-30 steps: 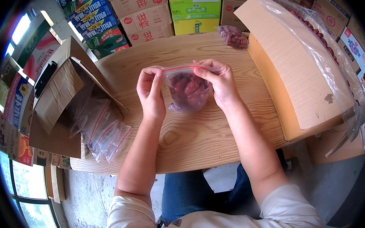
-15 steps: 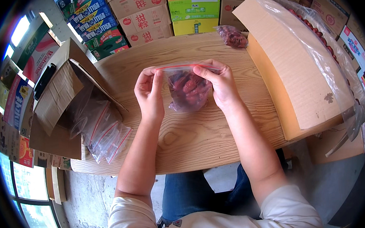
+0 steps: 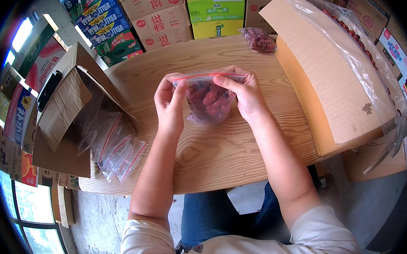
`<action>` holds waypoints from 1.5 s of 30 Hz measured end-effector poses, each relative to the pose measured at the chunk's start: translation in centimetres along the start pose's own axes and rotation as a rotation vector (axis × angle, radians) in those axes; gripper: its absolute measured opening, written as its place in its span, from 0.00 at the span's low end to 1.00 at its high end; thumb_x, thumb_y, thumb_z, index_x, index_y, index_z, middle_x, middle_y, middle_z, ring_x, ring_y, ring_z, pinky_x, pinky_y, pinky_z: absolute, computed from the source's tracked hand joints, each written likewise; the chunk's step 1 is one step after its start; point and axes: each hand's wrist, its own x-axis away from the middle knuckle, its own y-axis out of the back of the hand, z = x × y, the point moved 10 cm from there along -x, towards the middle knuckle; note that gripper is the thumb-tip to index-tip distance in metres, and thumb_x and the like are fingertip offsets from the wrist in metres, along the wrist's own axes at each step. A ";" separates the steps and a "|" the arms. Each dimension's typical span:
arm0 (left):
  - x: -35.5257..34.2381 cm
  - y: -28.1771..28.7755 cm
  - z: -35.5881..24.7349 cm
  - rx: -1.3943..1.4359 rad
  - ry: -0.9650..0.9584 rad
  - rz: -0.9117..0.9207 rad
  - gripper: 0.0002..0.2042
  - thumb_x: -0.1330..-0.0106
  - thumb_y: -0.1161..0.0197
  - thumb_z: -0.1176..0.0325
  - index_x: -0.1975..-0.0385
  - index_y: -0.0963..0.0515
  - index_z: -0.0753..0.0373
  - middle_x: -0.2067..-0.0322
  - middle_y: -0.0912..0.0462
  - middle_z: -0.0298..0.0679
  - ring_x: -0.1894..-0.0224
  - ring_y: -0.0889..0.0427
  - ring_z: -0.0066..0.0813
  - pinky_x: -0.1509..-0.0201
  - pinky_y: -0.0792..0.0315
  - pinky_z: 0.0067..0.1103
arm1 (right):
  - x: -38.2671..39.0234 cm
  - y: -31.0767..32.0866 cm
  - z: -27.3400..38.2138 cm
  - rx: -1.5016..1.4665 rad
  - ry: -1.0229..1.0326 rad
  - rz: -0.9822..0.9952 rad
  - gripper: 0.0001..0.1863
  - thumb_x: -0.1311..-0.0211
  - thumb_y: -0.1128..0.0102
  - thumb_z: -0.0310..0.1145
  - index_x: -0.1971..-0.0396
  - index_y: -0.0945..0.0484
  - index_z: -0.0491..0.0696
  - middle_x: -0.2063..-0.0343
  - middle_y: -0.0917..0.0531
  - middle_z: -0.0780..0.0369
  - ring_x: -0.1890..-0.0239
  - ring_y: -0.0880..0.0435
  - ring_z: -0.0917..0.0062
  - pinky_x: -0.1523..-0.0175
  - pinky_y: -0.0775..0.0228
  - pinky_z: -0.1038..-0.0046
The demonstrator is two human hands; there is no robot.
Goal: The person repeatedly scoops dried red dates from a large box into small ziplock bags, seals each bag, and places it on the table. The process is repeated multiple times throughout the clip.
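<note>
A clear zip bag [image 3: 210,103] of dark red dried dates stands on the wooden table in front of me, its red zip strip running across the top. My left hand [image 3: 169,101] pinches the strip's left end between thumb and fingers. At the right part of the strip, my right hand [image 3: 245,91] grips it, thumb laid on the near side and fingers behind. The dates rest in the lower part of the bag. Whether the zip is fully pressed together, I cannot tell.
Empty zip bags [image 3: 119,152] spill from an open cardboard box [image 3: 59,148] on the left. A filled date bag [image 3: 258,40] lies at the far right. A large plastic-lined carton [image 3: 329,74] of dates takes up the right side. Stacked cartons [image 3: 161,19] stand behind the wooden table [image 3: 214,158].
My left hand has shifted slightly to the right along the red zip strip. My right hand and the bag are almost in the same place.
</note>
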 end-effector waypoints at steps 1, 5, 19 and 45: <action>0.0 -0.1 -0.1 0.006 0.006 -0.001 0.03 0.34 0.39 0.73 0.64 0.25 0.63 0.66 0.23 0.30 0.64 0.27 0.14 0.59 0.33 0.14 | 0.0 0.0 0.0 0.002 -0.006 0.004 0.06 0.48 0.30 0.27 0.70 0.17 0.43 0.71 0.15 0.64 0.67 0.20 0.84 0.57 0.30 0.80; 0.0 -0.5 0.0 -0.010 0.018 0.050 0.03 0.34 0.40 0.72 0.65 0.26 0.63 0.67 0.23 0.29 0.65 0.28 0.14 0.60 0.34 0.14 | 0.0 0.0 0.1 0.011 0.000 0.005 0.06 0.47 0.31 0.26 0.70 0.17 0.43 0.72 0.15 0.64 0.67 0.20 0.84 0.57 0.30 0.80; 0.1 -1.5 0.0 -0.047 0.061 0.100 0.04 0.35 0.39 0.72 0.64 0.24 0.64 0.64 0.26 0.29 0.64 0.30 0.14 0.61 0.36 0.13 | 0.2 -0.6 0.1 -0.098 0.000 0.042 0.08 0.47 0.33 0.25 0.66 0.19 0.42 0.61 0.17 0.60 0.60 0.20 0.81 0.51 0.29 0.77; 0.3 -1.8 -0.5 -0.113 0.014 0.142 0.03 0.40 0.34 0.75 0.70 0.21 0.66 0.62 0.26 0.33 0.63 0.25 0.18 0.60 0.29 0.16 | 0.1 -1.4 0.3 0.139 0.174 0.106 0.05 0.49 0.31 0.23 0.73 0.20 0.42 0.55 0.24 0.58 0.63 0.19 0.77 0.66 0.23 0.77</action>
